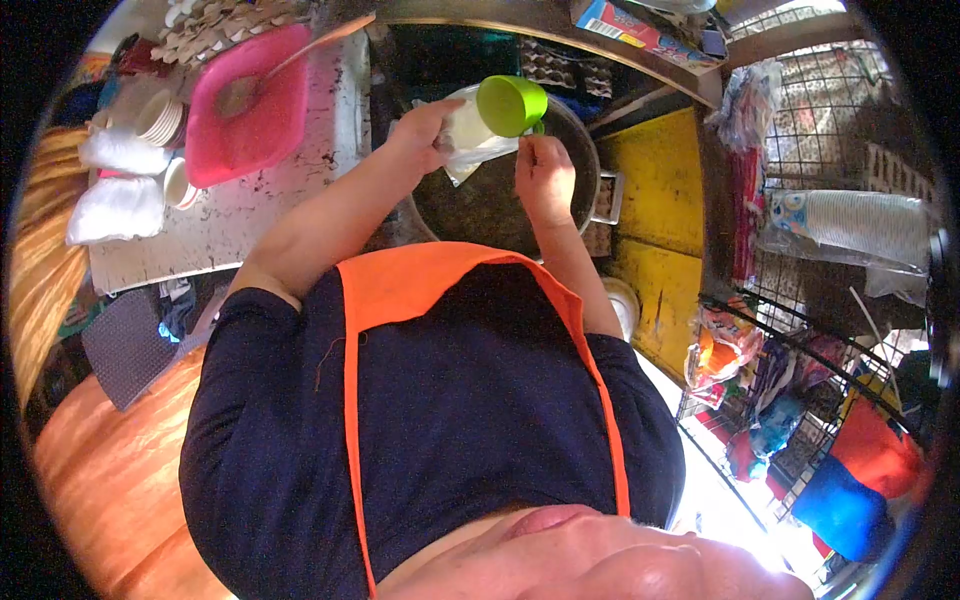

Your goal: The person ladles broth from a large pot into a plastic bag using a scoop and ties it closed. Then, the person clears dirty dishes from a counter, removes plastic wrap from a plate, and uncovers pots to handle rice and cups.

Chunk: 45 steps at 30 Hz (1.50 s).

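Over a large metal pot [478, 212], my left hand [420, 137] grips a clear plastic bag [468, 137] with something pale in it. My right hand [546, 178] is closed round the handle of a green mug [512, 106], just to the right of the bag. The mug's rim is tilted toward the bag, and the two overlap in view. I cannot make out what is inside the mug. Dark contents or a dark base show in the pot beneath my hands.
On the left, a worn white table [160, 255] carries a pink basin [255, 150] with a long-handled utensil, paper cups [160, 120] and white plastic bundles [115, 210]. A yellow panel [655, 235] stands right of the pot. Wrapped cup stacks [850, 225] hang on a wire rack.
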Each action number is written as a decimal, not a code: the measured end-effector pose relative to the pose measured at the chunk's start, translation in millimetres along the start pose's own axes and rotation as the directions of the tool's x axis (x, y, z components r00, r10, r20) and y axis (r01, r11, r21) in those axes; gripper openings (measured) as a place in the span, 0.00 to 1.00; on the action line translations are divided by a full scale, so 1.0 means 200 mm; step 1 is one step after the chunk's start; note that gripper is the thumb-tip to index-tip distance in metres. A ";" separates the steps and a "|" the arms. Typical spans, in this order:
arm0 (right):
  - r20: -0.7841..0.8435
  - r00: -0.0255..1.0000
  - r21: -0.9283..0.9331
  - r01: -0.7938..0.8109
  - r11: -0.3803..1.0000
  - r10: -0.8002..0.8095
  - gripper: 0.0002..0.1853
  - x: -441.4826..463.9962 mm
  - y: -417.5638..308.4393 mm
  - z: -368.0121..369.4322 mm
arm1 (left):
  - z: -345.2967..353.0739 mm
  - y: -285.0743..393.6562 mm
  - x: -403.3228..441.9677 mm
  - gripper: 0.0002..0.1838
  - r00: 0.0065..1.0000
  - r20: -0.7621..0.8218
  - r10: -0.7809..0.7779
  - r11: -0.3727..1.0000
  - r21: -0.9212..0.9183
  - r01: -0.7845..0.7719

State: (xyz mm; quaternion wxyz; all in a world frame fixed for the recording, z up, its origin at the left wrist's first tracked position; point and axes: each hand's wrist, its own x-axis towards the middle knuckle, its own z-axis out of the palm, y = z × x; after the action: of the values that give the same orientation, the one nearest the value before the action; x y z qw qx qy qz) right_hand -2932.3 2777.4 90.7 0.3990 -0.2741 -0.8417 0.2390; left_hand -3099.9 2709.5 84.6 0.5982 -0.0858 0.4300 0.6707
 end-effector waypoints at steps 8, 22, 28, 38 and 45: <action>0.040 0.995 -0.064 0.094 0.993 -0.092 0.04 0.07 -0.09 0.02 | 0.02 0.10 -0.13 0.15 0.984 -0.180 -0.012 1.000 -0.016 0.010; 0.217 0.697 -0.069 -0.687 0.723 0.683 0.17 -0.14 0.36 0.04 | -0.14 0.41 -0.64 0.13 0.996 0.078 -0.034 0.998 -0.056 0.038; 0.368 0.663 -0.844 -0.056 0.534 0.652 0.13 -0.17 0.30 0.24 | -0.33 0.57 -0.96 0.11 0.989 0.113 0.095 0.991 -0.109 -0.082; 0.312 0.902 -0.283 -0.210 0.936 0.297 0.13 0.31 -0.81 0.45 | -0.91 0.68 -1.21 0.13 0.964 0.000 0.265 0.958 -0.111 -0.263; 0.641 0.763 -0.006 -0.103 0.995 0.083 0.15 0.34 -0.99 1.18 | -1.14 0.69 -1.27 0.14 0.953 -0.095 0.288 0.920 -0.249 -0.302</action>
State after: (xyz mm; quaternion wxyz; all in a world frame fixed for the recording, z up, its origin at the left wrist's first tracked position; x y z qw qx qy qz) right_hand -3212.1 2633.3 117.1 0.0800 -0.2118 -0.9090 0.3500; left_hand -3242.6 2381.1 170.3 0.4615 -0.1168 0.3630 0.8010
